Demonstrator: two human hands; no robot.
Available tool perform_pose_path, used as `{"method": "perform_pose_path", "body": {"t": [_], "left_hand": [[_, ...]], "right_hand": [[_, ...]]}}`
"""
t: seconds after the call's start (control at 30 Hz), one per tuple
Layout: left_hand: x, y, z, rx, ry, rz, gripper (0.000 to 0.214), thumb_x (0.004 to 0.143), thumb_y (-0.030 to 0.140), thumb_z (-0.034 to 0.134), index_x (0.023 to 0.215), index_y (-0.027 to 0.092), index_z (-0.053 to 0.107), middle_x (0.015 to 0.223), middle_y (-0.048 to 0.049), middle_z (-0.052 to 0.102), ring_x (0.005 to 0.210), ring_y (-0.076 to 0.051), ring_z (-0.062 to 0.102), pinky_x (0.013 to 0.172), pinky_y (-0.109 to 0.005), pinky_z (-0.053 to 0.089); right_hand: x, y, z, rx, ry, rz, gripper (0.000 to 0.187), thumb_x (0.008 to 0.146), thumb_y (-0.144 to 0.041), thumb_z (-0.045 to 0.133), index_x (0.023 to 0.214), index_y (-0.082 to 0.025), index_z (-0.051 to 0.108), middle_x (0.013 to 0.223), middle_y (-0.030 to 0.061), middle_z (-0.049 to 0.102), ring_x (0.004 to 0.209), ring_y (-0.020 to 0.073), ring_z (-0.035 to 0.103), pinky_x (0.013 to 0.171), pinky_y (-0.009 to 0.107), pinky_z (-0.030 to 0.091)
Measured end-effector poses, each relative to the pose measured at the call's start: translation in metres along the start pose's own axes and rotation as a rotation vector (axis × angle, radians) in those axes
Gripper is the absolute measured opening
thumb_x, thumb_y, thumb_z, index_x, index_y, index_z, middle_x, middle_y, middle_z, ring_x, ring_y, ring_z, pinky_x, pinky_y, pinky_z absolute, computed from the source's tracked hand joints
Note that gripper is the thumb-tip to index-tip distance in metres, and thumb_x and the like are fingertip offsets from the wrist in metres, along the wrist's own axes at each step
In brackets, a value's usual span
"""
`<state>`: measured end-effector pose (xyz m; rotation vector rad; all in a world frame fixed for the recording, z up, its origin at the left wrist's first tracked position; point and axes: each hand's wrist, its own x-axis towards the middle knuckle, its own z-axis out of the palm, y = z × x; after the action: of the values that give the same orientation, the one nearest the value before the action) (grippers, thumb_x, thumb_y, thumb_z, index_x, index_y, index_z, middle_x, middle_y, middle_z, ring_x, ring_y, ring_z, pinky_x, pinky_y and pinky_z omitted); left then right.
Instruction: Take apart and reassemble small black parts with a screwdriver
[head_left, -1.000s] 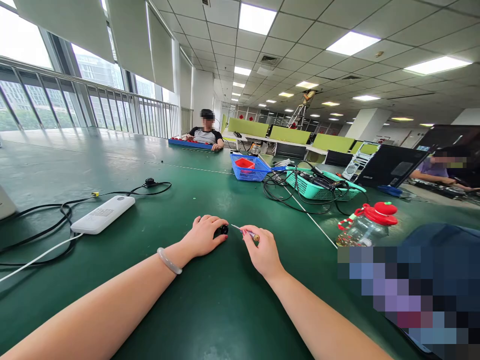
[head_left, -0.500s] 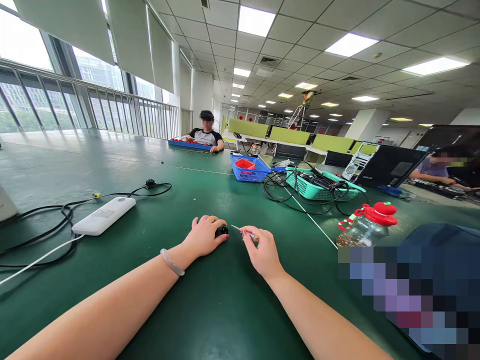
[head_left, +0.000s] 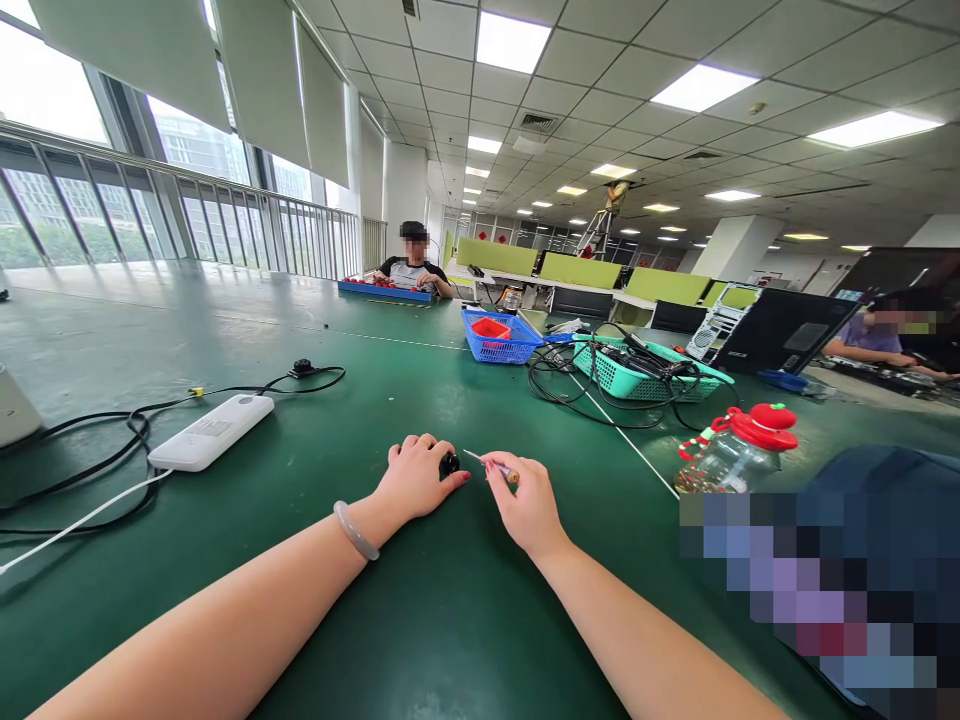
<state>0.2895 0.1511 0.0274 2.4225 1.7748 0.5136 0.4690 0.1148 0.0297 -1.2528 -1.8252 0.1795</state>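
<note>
My left hand rests on the green tabletop with its fingers curled round a small black rounded object. Most of that object is hidden under the palm and fingers, so I cannot make out its kind. In my right hand is a small screwdriver, pinched near the handle. Its thin metal tip points left at the black object, a short gap away from it. A pale grey bangle circles my left wrist.
On the left lie a white power bank and black cables. Ahead are a blue basket and a teal basket of cables. To the right stands a red-lidded bottle. A person sits across the table.
My left hand has shifted slightly right with the black object, its wrist turning a little. My right hand and the screwdriver look unmoved. The person opposite has drawn one hand inward.
</note>
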Motion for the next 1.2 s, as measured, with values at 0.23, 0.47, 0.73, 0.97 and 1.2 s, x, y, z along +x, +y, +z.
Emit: {"method": "perform_pose_path", "body": {"t": [0.23,0.47,0.73,0.97,1.2], "left_hand": [[0.001,0.001,0.002,0.038,-0.001,0.018,0.034,0.092,0.046,0.041,0.111,0.026,0.061,0.111,-0.0103,0.059,0.109,-0.030,0.051,0.092,-0.049,0.042],[-0.002,-0.002,0.002,0.095,-0.022,0.012,0.031,0.094,0.040,0.040,0.112,0.023,0.058,0.115,-0.0109,0.059,0.112,-0.029,0.050,0.094,-0.047,0.041],[-0.054,-0.022,-0.022,0.046,-0.082,-0.053,0.026,0.092,0.037,0.041,0.110,0.028,0.059,0.114,-0.0064,0.060,0.112,-0.026,0.051,0.098,-0.045,0.040],[-0.126,-0.112,-0.059,0.180,0.008,-0.284,0.039,0.091,0.040,0.031,0.112,0.025,0.059,0.113,-0.0086,0.064,0.108,-0.029,0.056,0.094,-0.042,0.042],[-0.162,-0.189,-0.090,0.362,0.069,-0.631,0.047,0.090,0.049,0.018,0.114,0.029,0.053,0.116,-0.0084,0.066,0.113,-0.033,0.054,0.088,-0.045,0.043]], "right_hand": [[0.000,0.001,0.001,0.003,-0.006,0.005,0.032,0.094,-0.035,0.040,0.094,-0.024,0.070,0.083,0.0026,0.073,0.075,0.0180,0.064,0.088,0.036,0.040],[-0.001,0.001,-0.001,0.006,-0.003,0.012,0.031,0.093,-0.036,0.041,0.094,-0.023,0.070,0.082,0.0019,0.073,0.077,0.0188,0.065,0.090,0.037,0.039],[-0.002,0.001,-0.001,0.039,0.000,0.016,0.033,0.093,-0.038,0.040,0.092,-0.023,0.069,0.081,0.0029,0.072,0.077,0.0198,0.064,0.093,0.039,0.038],[-0.002,0.002,0.001,0.023,0.000,-0.003,0.030,0.093,-0.036,0.041,0.094,-0.024,0.069,0.082,0.0015,0.072,0.077,0.0184,0.065,0.092,0.038,0.039],[-0.002,0.002,0.001,0.004,0.006,-0.002,0.030,0.093,-0.036,0.041,0.093,-0.024,0.069,0.082,0.0018,0.073,0.077,0.0187,0.065,0.091,0.037,0.040]]}}
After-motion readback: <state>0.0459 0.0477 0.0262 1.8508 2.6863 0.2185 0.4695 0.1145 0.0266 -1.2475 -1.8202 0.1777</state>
